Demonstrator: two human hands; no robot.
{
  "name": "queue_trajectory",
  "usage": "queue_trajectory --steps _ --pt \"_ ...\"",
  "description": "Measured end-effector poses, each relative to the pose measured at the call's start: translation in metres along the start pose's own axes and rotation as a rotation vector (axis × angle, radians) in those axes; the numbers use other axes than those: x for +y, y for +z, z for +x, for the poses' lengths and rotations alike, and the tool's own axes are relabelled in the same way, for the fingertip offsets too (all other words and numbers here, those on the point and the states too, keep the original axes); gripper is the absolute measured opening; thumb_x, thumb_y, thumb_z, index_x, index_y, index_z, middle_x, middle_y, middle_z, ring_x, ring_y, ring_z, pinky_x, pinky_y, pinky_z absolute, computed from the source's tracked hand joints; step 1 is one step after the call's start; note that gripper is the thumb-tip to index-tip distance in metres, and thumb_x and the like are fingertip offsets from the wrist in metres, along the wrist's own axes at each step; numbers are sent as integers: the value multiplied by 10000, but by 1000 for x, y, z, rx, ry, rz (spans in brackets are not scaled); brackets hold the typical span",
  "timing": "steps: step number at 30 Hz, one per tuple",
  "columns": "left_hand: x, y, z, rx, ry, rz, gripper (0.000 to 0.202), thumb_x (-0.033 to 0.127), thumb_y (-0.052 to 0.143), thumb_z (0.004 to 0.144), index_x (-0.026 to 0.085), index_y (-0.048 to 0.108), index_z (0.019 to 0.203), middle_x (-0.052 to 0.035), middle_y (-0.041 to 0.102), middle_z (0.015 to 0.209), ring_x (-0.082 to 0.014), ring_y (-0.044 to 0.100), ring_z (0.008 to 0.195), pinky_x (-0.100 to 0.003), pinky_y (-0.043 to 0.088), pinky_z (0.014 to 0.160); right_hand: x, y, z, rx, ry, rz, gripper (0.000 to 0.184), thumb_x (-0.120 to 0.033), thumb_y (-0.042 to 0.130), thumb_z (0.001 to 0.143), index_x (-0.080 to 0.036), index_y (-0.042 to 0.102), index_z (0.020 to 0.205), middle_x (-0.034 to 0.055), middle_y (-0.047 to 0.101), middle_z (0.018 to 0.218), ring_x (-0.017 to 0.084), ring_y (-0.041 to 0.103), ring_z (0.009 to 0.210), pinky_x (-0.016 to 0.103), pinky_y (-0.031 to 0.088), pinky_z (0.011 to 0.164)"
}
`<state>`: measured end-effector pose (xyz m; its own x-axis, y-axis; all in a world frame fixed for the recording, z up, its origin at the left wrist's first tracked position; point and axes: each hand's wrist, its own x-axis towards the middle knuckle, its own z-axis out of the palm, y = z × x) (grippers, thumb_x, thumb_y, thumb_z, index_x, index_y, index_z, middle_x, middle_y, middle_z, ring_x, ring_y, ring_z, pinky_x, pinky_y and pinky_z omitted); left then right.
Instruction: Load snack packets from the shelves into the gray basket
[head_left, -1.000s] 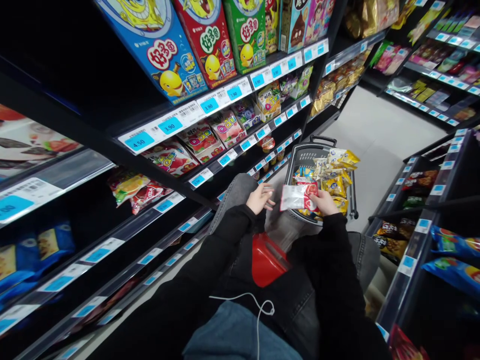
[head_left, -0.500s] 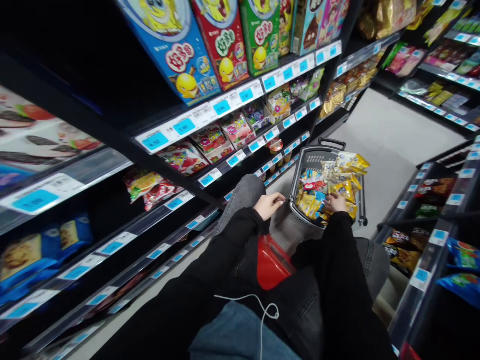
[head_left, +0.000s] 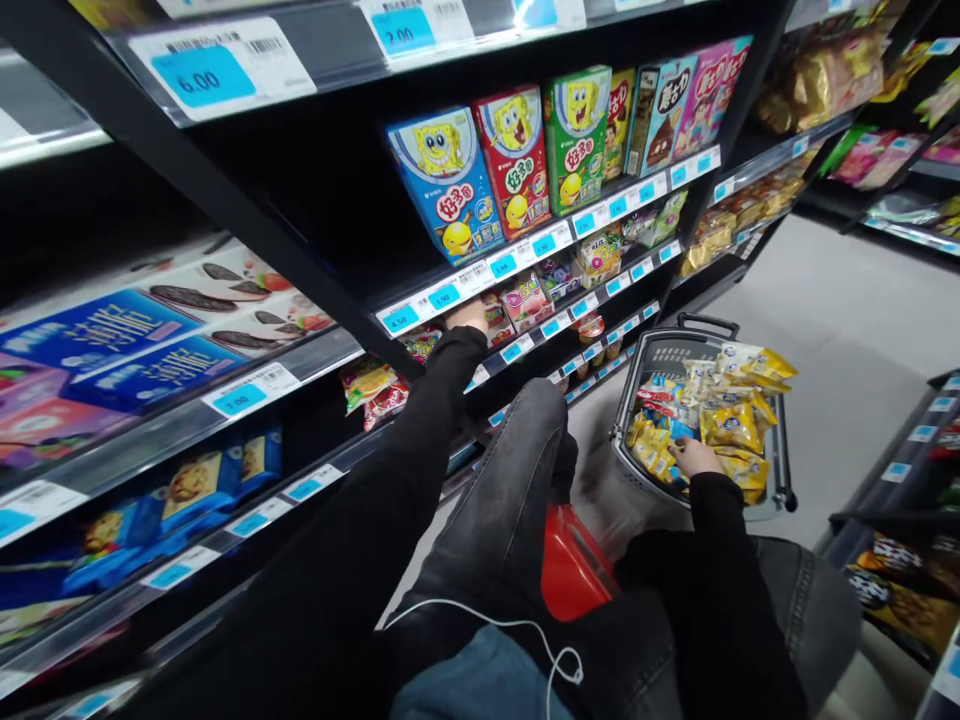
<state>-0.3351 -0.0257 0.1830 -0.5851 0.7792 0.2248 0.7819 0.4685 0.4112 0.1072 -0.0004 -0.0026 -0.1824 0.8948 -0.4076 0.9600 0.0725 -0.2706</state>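
Observation:
My left hand [head_left: 471, 316] reaches up to the shelf [head_left: 525, 345] of red and pink candy bags [head_left: 525, 298], just under the price rail; its fingers are hidden among the packs. My right hand [head_left: 694, 456] rests in the grey shopping basket [head_left: 776, 485], fingers curled on the yellow snack packets [head_left: 729, 425] piled there. What it grips cannot be made out. I am crouched, with grey jeans and a red object [head_left: 574, 570] at my lap.
Black shelving runs along the left with cartoon snack boxes [head_left: 517, 160], cookie boxes [head_left: 135, 340] and blue price tags. More shelves stand on the right [head_left: 900, 520]. Pale floor [head_left: 847, 340] lies beyond the basket. A white cable [head_left: 517, 630] hangs at my chest.
My left hand rose from my knee to the candy shelf. The red-and-white packet went into the basket, where my right hand stays. The view tilted up and left.

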Motion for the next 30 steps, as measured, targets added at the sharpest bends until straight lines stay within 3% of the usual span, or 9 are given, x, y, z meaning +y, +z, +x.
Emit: queue_trajectory --steps 3,6,10,13,16,22,24,27,30 --pt "-3 0 -8 -28 83 70 193 225 572 744 174 637 919 -141 605 991 -325 506 1070 -440 340 944 -6 -6 -4 -54 11 -26 376 -346 468 827 -130 608 1101 160 647 1028 275 595 1013 349 437 842" --pt "-3 3 -29 69 229 104 217 184 439 814 175 651 861 -136 579 1005 -295 524 996 -419 382 871 -18 -15 -12 2 -24 40 338 -317 484 817 -135 628 1061 163 655 1006 270 602 1002 350 444 847" --pt "-4 0 -50 164 503 55 246 227 415 854 181 651 798 -112 560 876 -252 502 919 -386 403 809 -45 -16 -23 26 -147 457 243 -287 479 789 -154 660 882 91 685 824 194 655 750 303 491 727" --pt "-2 -10 -62 225 595 -10 225 253 439 859 196 652 811 -79 540 824 -214 494 855 -364 412 777 -74 -10 -34 -160 -255 901 235 -355 550 733 -145 631 803 34 650 650 135 593 509 256 484 545" --pt "11 -21 -81 319 618 -152 201 250 459 859 214 655 833 -56 527 829 -188 495 860 -355 424 787 -106 -8 -53 -408 -281 1235 340 -455 630 686 -148 607 831 34 642 629 125 578 476 251 478 510" --pt "64 -25 -139 330 627 -643 95 291 587 793 248 658 746 -17 506 779 -176 505 873 -417 418 909 -141 -34 -96 -866 -458 1725 819 -814 265 697 -173 506 1147 176 592 1151 249 638 908 362 521 661" --pt "77 -20 -156 243 545 -747 116 332 616 766 243 665 709 -34 528 873 -201 507 959 -434 400 941 -139 -45 -105 -822 -542 1726 798 -787 345 697 -204 448 1232 152 570 1192 246 632 917 358 522 663" --pt "84 -9 -171 27 419 -859 168 373 628 741 219 678 693 -59 510 1151 -259 455 1137 -434 365 991 -127 -59 -110 -519 -541 1685 667 -510 619 708 -320 358 1292 49 594 1150 193 630 883 327 523 696" --pt "82 3 -176 -228 315 -1071 275 401 524 789 192 692 726 -62 482 1280 -302 446 1182 -447 383 982 -111 -66 -104 -255 -503 1657 640 -330 714 650 -321 428 1223 25 587 1126 178 613 904 287 523 703"
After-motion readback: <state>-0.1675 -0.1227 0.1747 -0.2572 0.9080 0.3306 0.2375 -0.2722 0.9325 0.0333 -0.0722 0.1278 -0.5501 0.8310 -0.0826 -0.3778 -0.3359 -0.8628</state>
